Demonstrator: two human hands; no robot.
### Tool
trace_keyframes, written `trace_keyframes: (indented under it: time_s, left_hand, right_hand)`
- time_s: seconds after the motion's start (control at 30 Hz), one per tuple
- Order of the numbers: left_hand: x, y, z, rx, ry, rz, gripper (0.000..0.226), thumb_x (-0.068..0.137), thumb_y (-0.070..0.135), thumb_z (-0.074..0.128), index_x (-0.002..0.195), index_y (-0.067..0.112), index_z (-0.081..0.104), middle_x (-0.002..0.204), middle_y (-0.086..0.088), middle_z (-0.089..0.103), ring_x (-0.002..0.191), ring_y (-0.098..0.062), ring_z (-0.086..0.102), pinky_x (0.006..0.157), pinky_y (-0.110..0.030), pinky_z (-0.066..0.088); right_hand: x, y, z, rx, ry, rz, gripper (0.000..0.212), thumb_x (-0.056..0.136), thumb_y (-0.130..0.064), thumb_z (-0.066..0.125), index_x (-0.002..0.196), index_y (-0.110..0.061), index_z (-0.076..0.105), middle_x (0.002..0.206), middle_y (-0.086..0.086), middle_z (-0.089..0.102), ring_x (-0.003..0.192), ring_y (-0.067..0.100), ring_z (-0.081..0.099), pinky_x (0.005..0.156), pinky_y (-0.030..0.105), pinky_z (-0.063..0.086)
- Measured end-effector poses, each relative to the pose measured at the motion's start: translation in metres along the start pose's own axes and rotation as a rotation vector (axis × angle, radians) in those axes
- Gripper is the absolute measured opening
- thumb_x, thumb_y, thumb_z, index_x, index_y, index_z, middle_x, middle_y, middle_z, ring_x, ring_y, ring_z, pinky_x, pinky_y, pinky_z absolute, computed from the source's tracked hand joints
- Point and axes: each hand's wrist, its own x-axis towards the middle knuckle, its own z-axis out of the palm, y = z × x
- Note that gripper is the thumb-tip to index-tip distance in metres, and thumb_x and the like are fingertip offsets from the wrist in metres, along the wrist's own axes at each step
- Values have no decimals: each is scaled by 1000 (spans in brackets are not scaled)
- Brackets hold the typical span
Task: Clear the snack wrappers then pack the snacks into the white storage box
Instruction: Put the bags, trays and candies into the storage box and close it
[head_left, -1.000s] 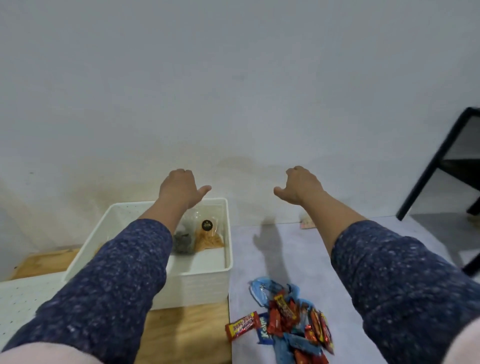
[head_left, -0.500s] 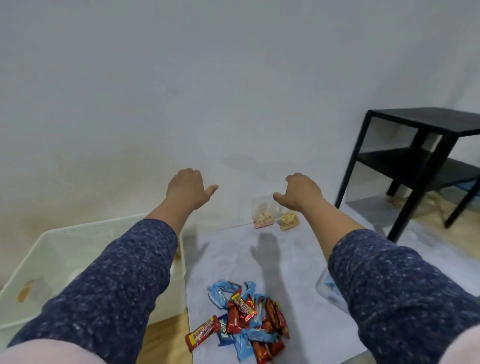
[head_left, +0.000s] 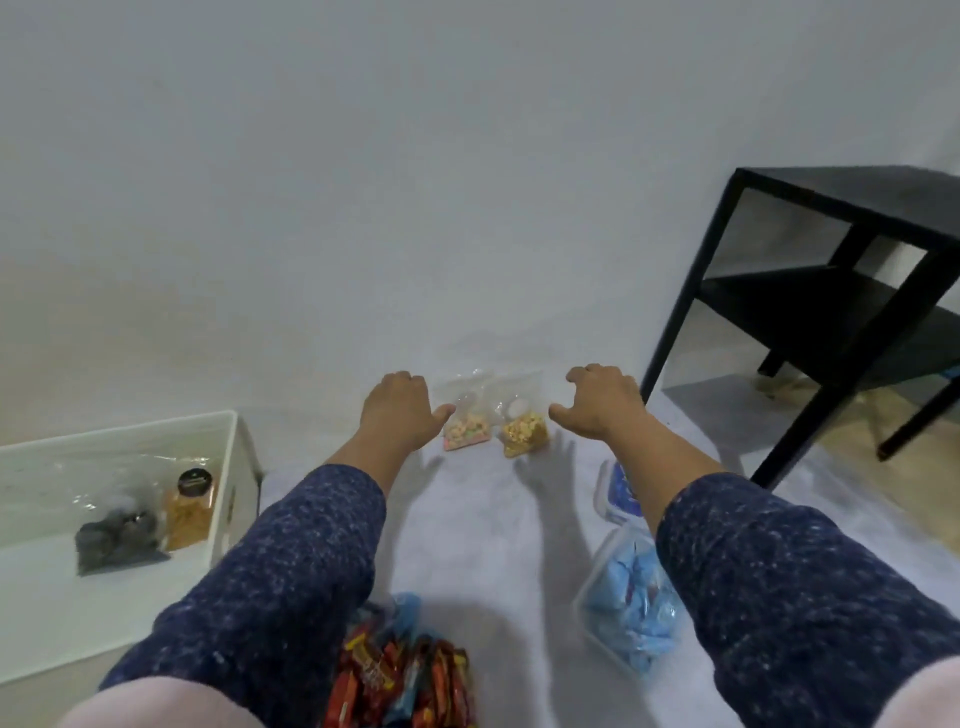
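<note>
Both arms are now reaching farther than a second ago, the left hand (head_left: 400, 410) and right hand (head_left: 597, 400) loosely curled, grasping nothing, flanking two snack bags (head_left: 493, 426) by the far wall; the white storage box (head_left: 228, 467) is sitting left, so packing is resuming.

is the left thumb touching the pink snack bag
Cannot tell: in the head view the left hand's thumb tip meets the pink snack bag's edge, but height is unclear.

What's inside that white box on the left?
In the white storage box lie two clear bags: one of dark snacks, one of orange snacks with a round black label. The left sleeve hides its near corner.
</note>
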Motion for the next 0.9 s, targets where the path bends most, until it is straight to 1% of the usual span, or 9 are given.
trace_keyframes:
  time_s: [0.17,0.27,0.37,0.47,0.53,0.63,0.7,0.77,0.9]
  left_hand:
    - [48,32,56,-136,-114,-108,60,93,51,42,140,14,34,135,-14,44,126,-30,42,96,-39,42]
    - [70,37,88,-280,-158,-212,56,91,48,45,141,28,29,127,-18,46,119,-35,46,94,-42,43]
    - [88,38,112,-422,-137,-303,52,90,46,50,137,34,31,119,-19,45,103,-38,54,87,-43,50]
    - [100,40,127,-565,-67,-333,45,90,36,57,129,30,36,111,-12,40,81,-30,57,74,-32,47]
    - [104,41,135,-620,-14,-336,44,88,29,61,125,26,38,106,-8,37,72,-23,53,71,-27,41]
    - [106,41,146,-649,35,-291,49,83,19,68,124,20,40,105,-8,41,75,-19,48,71,-25,37]
    - [109,39,154,-649,48,-243,55,78,12,73,122,15,41,103,-10,49,84,-22,52,70,-25,37]
    - [112,37,159,-666,51,-212,55,76,6,73,120,13,41,101,-11,54,85,-24,56,66,-24,41]
    - [107,35,151,-723,-25,-214,53,80,3,68,123,17,40,101,-7,50,82,-20,54,63,-22,45]
  right_hand:
    - [77,33,37,232,-167,-82,54,86,-37,57,135,-24,42,135,12,41,118,30,50,96,36,43]
    - [116,36,66,311,-262,-129,49,83,-30,61,130,-27,47,130,13,41,107,30,55,88,33,47]
    - [146,34,97,432,-294,-172,44,79,-23,66,122,-27,56,124,15,46,99,29,58,79,26,46]
    - [166,29,121,573,-291,-212,43,78,-16,71,120,-21,61,119,13,56,98,27,60,74,22,41]
    - [175,26,133,647,-284,-201,46,75,-13,72,119,-21,62,116,11,57,98,24,59,72,15,39]
    - [183,21,143,783,-229,-185,42,69,-3,73,109,-13,66,103,8,58,85,18,53,55,-2,35]
    - [184,19,147,818,-215,-201,38,68,0,73,105,-9,66,100,3,60,87,14,49,56,0,35]
    - [182,17,147,832,-245,-171,36,70,-2,72,103,-13,65,93,-6,58,87,13,47,56,11,34]
    - [177,14,142,890,-311,-138,25,74,-3,68,90,-21,64,74,-12,46,79,15,46,61,21,38]
